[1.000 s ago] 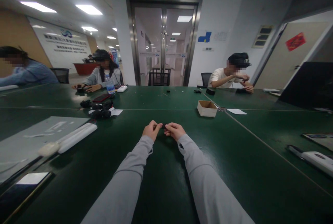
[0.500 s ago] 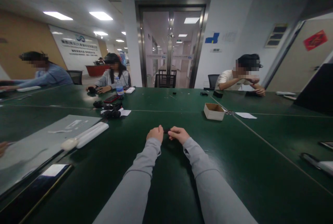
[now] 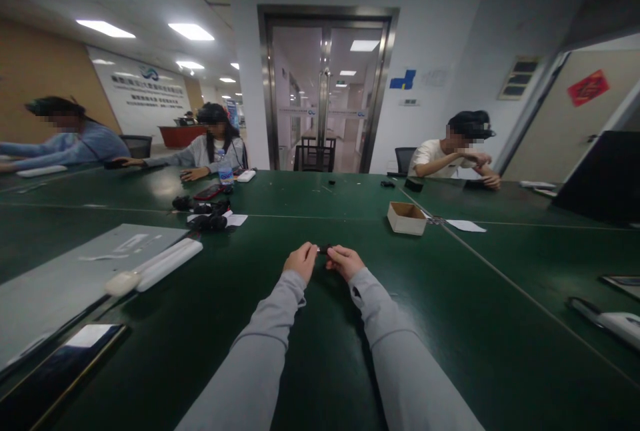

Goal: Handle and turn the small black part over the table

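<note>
My left hand (image 3: pixel 301 261) and my right hand (image 3: pixel 345 261) meet just above the green table (image 3: pixel 450 324), fingers curled. Between their fingertips they pinch a small dark object (image 3: pixel 323 249), too small to name. Both forearms wear grey sleeves and reach out from the bottom of the view.
A small cardboard box (image 3: pixel 406 217) stands ahead to the right. A pile of black parts (image 3: pixel 207 214) lies ahead to the left, with a grey sheet (image 3: pixel 60 281) and a white bar (image 3: pixel 167 263) nearer. Three other people sit at the far side. A phone (image 3: pixel 60 367) lies at bottom left.
The camera view shifted slightly. My hands stay together on the small dark object, with only small finger movement.
</note>
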{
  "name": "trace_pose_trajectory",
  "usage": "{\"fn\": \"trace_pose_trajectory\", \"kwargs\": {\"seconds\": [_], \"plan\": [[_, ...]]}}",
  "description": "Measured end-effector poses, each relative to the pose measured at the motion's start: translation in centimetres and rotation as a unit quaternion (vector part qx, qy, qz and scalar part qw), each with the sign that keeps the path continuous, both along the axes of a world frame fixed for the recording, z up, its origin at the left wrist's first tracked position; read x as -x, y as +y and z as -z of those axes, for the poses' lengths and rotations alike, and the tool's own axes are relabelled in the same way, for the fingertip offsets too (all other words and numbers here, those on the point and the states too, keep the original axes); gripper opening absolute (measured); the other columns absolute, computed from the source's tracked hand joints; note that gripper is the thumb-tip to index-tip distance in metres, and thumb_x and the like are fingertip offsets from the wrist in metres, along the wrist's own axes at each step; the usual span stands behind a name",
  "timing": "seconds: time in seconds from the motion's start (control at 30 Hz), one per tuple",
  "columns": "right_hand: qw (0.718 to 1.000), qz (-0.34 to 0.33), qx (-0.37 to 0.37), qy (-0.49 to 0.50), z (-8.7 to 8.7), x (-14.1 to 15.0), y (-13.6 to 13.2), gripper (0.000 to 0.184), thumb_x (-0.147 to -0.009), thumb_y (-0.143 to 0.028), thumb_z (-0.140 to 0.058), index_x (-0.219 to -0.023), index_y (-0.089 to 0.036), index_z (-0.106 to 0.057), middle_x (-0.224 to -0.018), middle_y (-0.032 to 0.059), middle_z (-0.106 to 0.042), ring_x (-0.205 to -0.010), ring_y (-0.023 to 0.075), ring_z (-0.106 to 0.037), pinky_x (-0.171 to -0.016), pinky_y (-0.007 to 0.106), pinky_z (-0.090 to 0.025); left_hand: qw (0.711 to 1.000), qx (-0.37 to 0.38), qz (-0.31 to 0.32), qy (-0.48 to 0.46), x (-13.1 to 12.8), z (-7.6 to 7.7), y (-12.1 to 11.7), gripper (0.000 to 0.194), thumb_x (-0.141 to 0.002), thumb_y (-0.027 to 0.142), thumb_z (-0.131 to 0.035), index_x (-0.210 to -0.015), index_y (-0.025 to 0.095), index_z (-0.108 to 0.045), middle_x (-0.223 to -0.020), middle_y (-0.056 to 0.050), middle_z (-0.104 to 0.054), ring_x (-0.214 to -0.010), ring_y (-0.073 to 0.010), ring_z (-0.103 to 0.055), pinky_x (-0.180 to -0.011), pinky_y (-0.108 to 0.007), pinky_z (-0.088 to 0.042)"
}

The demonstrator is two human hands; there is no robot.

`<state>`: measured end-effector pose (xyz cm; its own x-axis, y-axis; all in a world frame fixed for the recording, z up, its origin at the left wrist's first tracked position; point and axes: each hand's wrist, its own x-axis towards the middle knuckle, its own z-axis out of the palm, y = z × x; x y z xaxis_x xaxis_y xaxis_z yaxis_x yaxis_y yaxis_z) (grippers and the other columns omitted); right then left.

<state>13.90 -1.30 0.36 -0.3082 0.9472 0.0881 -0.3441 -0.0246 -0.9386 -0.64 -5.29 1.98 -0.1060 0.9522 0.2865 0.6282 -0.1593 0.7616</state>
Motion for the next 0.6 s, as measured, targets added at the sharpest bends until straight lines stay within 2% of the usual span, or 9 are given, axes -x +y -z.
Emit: {"fn": "trace_pose_trajectory", "kwargs": {"seconds": [0.17,0.37,0.47,0.6], "plan": [[1.0,-0.017,-0.006,0.006,-0.3,-0.1,-0.4,0.037,-0.047,-0.038,-0.08,-0.064,-0.01,-0.061,-0.06,-0.0011,-0.053,-0.047,0.009,-0.054,-0.048,0.022,-0.048,0.998,0.026,0.004,-0.051,0.0,-0.2,0.1,0.051,-0.079,0.057,-0.028,-0.053,0.019,-0.049,-0.048,0.002,-0.051,-0.048,-0.0121,-0.05,-0.053,-0.023,-0.034],[1.0,-0.023,0.0,0.007,-0.1,-0.1,-0.4,0.04,-0.045,-0.039,-0.081,-0.066,-0.011,-0.061,-0.058,-0.0006,-0.055,-0.046,0.0094,-0.054,-0.047,0.022,-0.047,0.997,0.059,-0.003,-0.056,0.2,-0.4,0.1,0.059,-0.077,0.061,-0.028,-0.042,0.018,-0.047,-0.036,0.001,-0.045,-0.04,-0.0124,-0.046,-0.052,-0.025,-0.036],[1.0,-0.025,0.002,0.011,0.0,-0.1,-0.3,0.039,-0.045,-0.038,-0.081,-0.065,-0.011,-0.061,-0.058,-0.0002,-0.056,-0.045,0.0093,-0.054,-0.047,0.022,-0.047,0.996,0.058,0.005,-0.069,0.2,-0.1,0.3,0.057,-0.076,0.061,-0.029,-0.042,0.018,-0.046,-0.036,0.001,-0.044,-0.04,-0.0122,-0.046,-0.052,-0.024,-0.036],[1.0,-0.02,0.008,0.013,0.1,-0.1,-0.2,0.037,-0.046,-0.036,-0.081,-0.066,-0.011,-0.062,-0.058,0.0001,-0.055,-0.045,0.0094,-0.054,-0.047,0.022,-0.048,0.995,0.016,0.034,-0.088,0.2,0.5,0.8,0.046,-0.077,0.055,-0.035,-0.055,0.018,-0.05,-0.047,0.002,-0.05,-0.047,-0.0113,-0.049,-0.051,-0.023,-0.036]]}}
